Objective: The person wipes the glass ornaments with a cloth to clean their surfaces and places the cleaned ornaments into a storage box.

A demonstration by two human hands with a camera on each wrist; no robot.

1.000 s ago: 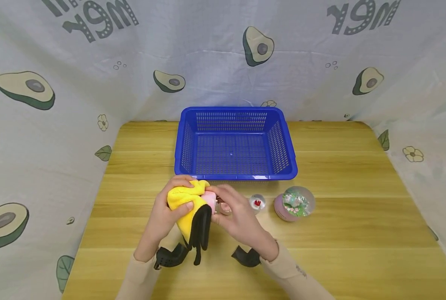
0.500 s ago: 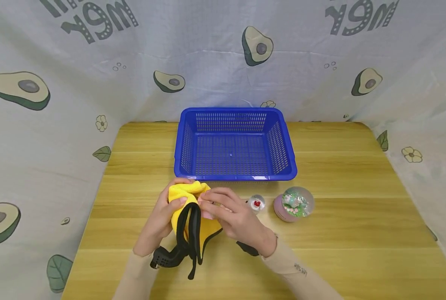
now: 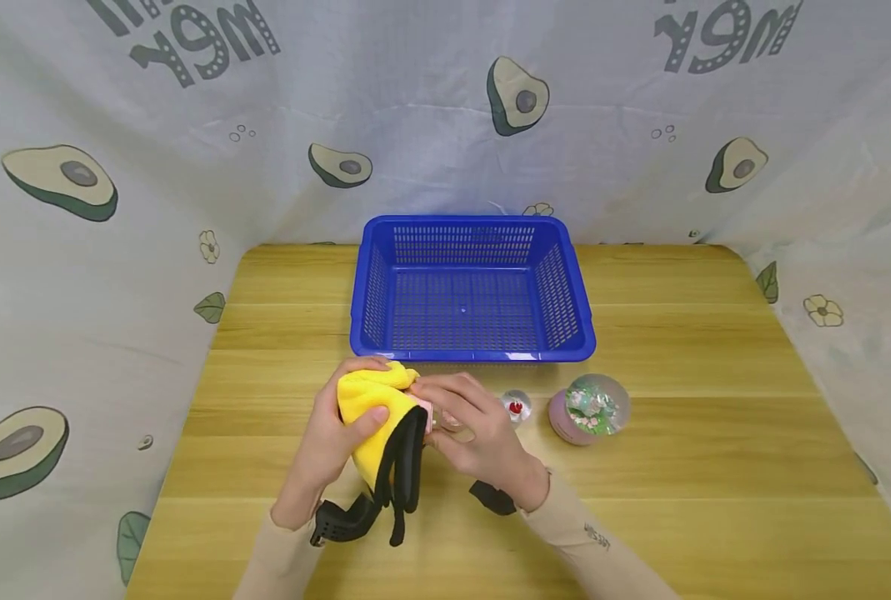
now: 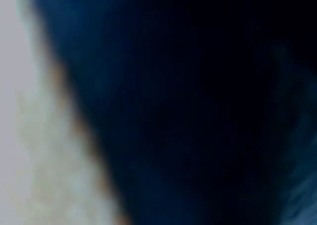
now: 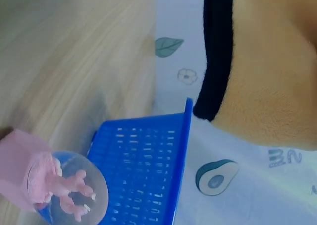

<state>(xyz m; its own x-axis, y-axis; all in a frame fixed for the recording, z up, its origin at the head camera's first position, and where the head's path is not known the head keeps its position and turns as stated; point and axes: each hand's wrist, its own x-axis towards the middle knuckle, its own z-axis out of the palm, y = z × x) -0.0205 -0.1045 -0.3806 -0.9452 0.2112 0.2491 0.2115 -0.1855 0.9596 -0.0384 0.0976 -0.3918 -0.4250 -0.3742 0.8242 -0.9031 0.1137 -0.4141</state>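
Observation:
In the head view, my left hand point(image 3: 330, 433) grips a yellow cloth point(image 3: 373, 400) with black edging, bunched around a small pink object point(image 3: 421, 410). Most of that object is hidden by cloth and fingers, so its kind cannot be told. My right hand point(image 3: 483, 429) pinches its exposed right end with thumb and fingers. Partly behind the right hand stands a snow globe with a pink figure point(image 3: 451, 422); the right wrist view shows this globe point(image 5: 74, 190) upright on its pink base, and the cloth point(image 5: 277, 86) above. The left wrist view is dark and blurred.
A blue plastic basket point(image 3: 463, 354) stands at the back of the wooden table point(image 3: 715, 433). Right of my hands are a small clear globe with a red piece inside point(image 3: 516, 407) and a larger snow globe on a pink-purple base point(image 3: 576, 421). A printed curtain point(image 3: 430, 108) hangs behind.
Half a second ago the cloth hung looser, with the right fingers over the pink object. Now the cloth is wrapped round it again, its end facing right. The basket and standing globes have not moved.

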